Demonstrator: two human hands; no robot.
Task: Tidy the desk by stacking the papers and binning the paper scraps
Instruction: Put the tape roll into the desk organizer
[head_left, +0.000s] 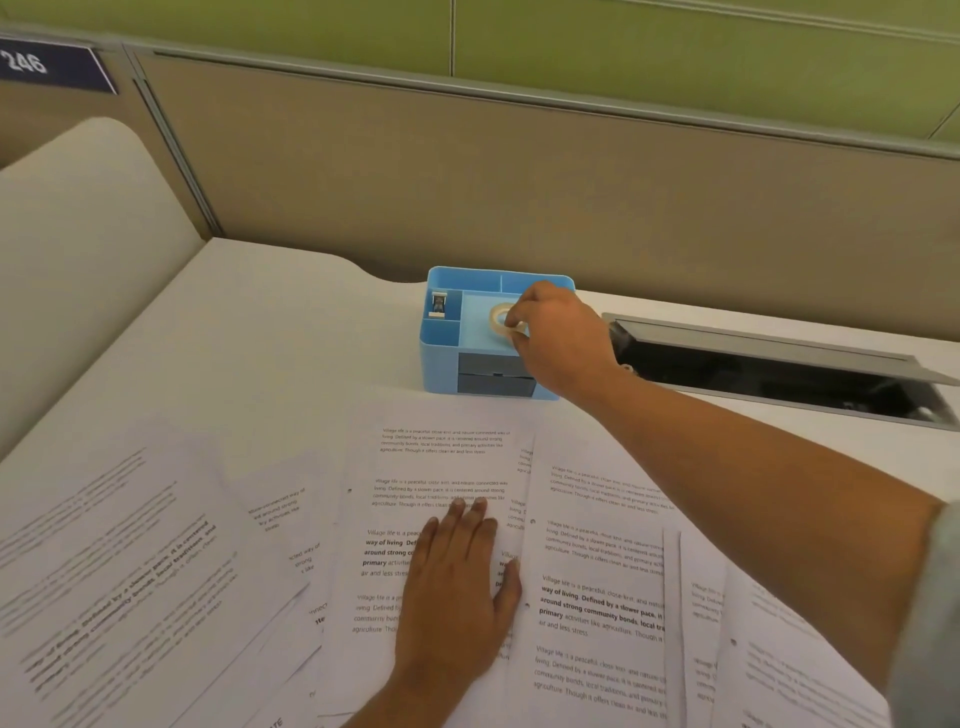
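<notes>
While the left hand (457, 587) lies flat with straight fingers on the white printed paper sheets (441, 457) fanned over the near white tabletop (291, 332), their long sides mostly run toward the beige partition (519, 182). The grip of the right hand (561, 338) pinches a clear tape roll (501, 314) in the blue plastic desk organiser (441, 358), just beyond the sheets' far edge. Bare tabletop lies to its left, an open grey cable hatch (769, 369) to its right.

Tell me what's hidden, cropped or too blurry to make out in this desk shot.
Head view:
- tape roll: part hidden behind right hand.
- leftmost sheet: text blurred, unreadable.
- cable hatch: interior too dark.
- middle sheet: lines covered by left hand.
- right-side papers: cut by frame edge.
</notes>
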